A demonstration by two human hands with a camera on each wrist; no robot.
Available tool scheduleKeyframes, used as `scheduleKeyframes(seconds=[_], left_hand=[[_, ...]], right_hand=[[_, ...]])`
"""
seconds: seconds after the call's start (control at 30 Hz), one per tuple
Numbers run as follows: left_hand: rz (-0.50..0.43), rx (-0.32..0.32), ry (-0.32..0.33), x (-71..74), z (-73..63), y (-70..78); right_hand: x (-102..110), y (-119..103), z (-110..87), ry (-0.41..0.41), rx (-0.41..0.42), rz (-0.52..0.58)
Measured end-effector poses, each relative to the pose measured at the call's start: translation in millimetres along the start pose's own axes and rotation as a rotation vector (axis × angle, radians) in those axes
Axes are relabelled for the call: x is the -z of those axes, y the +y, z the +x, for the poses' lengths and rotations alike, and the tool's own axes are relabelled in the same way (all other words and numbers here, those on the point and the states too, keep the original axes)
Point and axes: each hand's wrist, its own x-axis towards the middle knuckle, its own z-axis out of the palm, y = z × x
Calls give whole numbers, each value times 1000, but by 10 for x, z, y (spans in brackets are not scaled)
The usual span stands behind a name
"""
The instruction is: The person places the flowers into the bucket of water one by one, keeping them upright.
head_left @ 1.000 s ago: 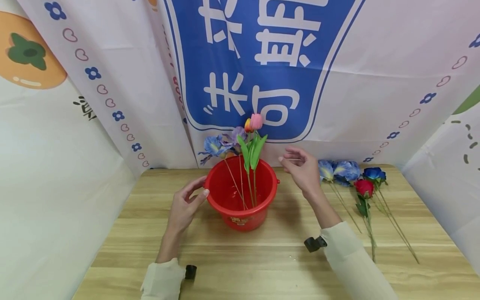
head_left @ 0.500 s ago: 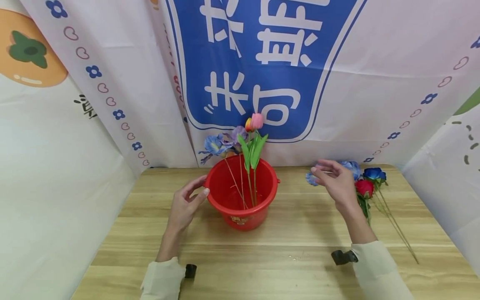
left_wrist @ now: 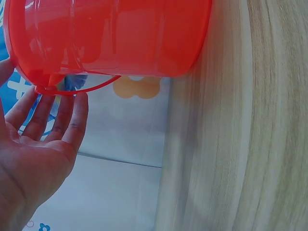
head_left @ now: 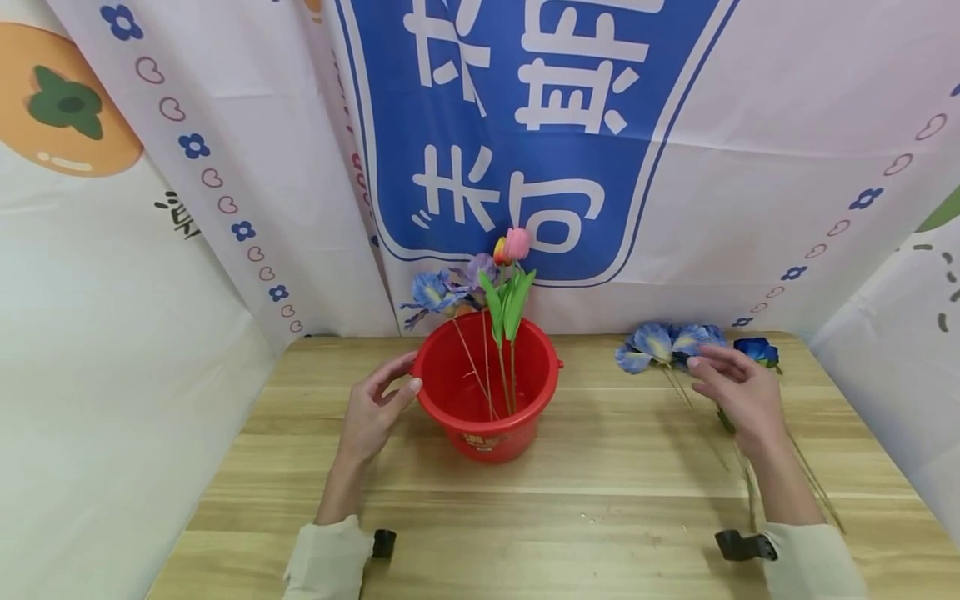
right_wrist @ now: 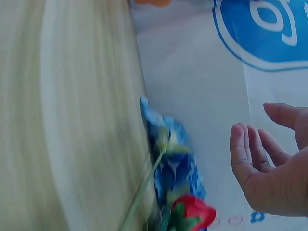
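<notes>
A red bucket (head_left: 487, 429) stands upright on the wooden table with blue and purple irises (head_left: 435, 292) and two tulips (head_left: 516, 244) in it. My left hand (head_left: 371, 421) rests against the bucket's left side; in the left wrist view its loosely straight fingers (left_wrist: 62, 118) touch the rim and handle lug. On the right, my right hand (head_left: 742, 400) hovers over the loose flowers, fingers relaxed and holding nothing. Blue irises (head_left: 660, 342) lie just left of it and a blue rose (head_left: 759, 350) beyond. A red rose (right_wrist: 195, 211) shows in the right wrist view; my hand hides it from the head view.
The wooden table (head_left: 570, 533) has its far edge against a white cloth backdrop (head_left: 720, 225) with a large blue panel (head_left: 600, 158). Thin flower stems (head_left: 817, 483) stretch toward the front right. The bucket's thin red handle (left_wrist: 98, 86) hangs at its side.
My right hand has moved right, away from the bucket, past the blue irises to above the red rose. The left hand and the bucket have stayed in place.
</notes>
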Motion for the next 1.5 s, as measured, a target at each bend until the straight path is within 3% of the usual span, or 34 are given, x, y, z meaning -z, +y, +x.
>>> scheduleKeyframes(seconds=[0.33, 0.6, 1.03, 1.3, 1.5], left_hand=[[-6, 7, 1, -29, -1, 1], [-9, 0, 4, -24, -8, 17], [9, -7, 5, 27, -18, -3], [8, 6, 1, 22, -19, -8], [10, 7, -3, 4, -8, -1]], right_hand=[[446, 94, -86, 13, -71, 12], [685, 191, -100, 20, -124, 60], [895, 460, -9, -47, -303, 6], [935, 548, 11, -133, -306, -11], [950, 562, 5, -150, -299, -136]])
